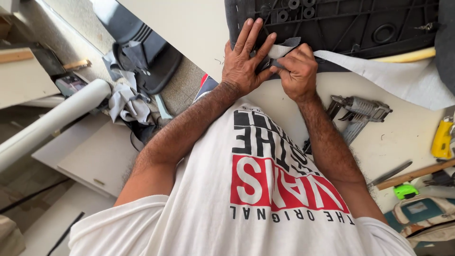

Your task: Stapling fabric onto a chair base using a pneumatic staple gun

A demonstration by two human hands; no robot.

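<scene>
staple gun (361,112) on white table (407,137); yellow tool (441,138), wooden stick (417,174) near.

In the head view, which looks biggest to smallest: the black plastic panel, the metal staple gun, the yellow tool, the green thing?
1. Black plastic panel, cut off by the frame.
2. Metal staple gun.
3. Yellow tool and green thing: similar, both partly hidden, so unranked.

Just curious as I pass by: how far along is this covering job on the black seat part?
Done: grey fabric already lies against the black plastic panel. In hand: the left hand presses flat while the right hand pinches the fabric edge at the corner. Left: the staple gun lies unused on the table.
</scene>
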